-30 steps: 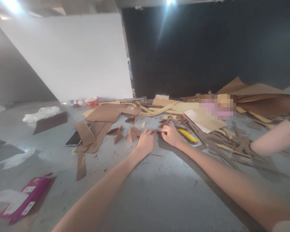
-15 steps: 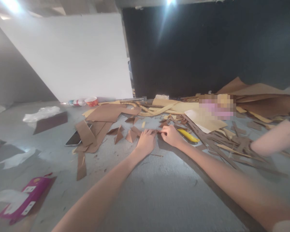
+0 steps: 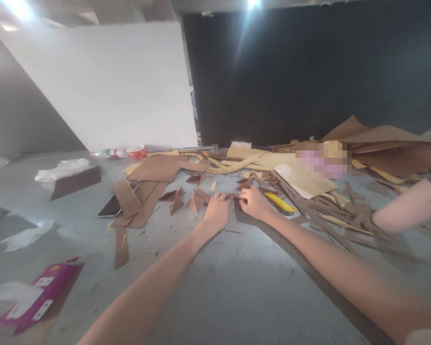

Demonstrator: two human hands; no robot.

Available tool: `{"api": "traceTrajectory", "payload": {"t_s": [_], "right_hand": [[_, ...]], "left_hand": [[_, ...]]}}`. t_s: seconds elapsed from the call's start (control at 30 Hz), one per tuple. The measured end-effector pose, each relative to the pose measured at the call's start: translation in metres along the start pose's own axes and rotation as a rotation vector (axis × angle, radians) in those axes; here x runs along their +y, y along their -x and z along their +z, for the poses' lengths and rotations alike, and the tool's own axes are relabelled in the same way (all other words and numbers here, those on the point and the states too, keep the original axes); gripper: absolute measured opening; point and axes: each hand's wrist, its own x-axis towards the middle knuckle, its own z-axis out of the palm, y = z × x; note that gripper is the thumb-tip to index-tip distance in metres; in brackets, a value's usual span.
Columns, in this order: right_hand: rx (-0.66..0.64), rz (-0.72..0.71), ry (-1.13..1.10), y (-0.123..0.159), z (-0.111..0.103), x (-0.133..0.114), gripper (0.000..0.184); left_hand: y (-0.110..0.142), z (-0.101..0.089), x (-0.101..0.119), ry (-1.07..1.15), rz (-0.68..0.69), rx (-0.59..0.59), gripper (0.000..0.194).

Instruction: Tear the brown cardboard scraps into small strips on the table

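Note:
My left hand [image 3: 218,211] rests low over the grey surface, its fingers bent and close together. Opposite it, my right hand [image 3: 254,203] is closed in a pinch. Between the fingertips of both hands is a small brown sheet piece [image 3: 234,196], mostly covered by the fingers. Folded brown pieces [image 3: 195,203] stand just left of my left hand, some bent into peaked shapes. A yellow-handled cutter [image 3: 280,202] lies to the right of my right hand.
Brown strips [image 3: 359,223] lie heaped at the right, near another person's forearm [image 3: 409,206]. A phone [image 3: 109,207] sits partly under brown sheets [image 3: 149,196]. A purple tissue pack [image 3: 53,282] is at lower left. White and black panels [image 3: 273,76] stand behind.
Both hands stay in nearly the same place with the small brown piece between them. The view shifts very slightly; nothing else visibly moves.

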Motion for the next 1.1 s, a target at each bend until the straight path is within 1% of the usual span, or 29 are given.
{"api": "traceTrajectory", "payload": {"t_s": [0.57, 0.8, 0.97, 1.1], "right_hand": [[-0.022, -0.041, 0.059, 0.001, -0.004, -0.004, 0.033], [-0.080, -0.061, 0.119, 0.000, -0.008, -0.008, 0.029], [-0.112, -0.096, 0.191, 0.000, -0.013, -0.013, 0.025], [-0.108, -0.090, 0.192, 0.000, -0.014, -0.015, 0.025]], "left_hand": [[0.000, 0.000, 0.000, 0.015, 0.000, 0.001, 0.050], [0.000, -0.003, 0.002, 0.021, 0.002, -0.001, 0.047], [0.000, -0.007, 0.007, 0.001, -0.020, -0.003, 0.041], [0.001, -0.009, 0.008, -0.018, 0.003, -0.010, 0.045]]}}
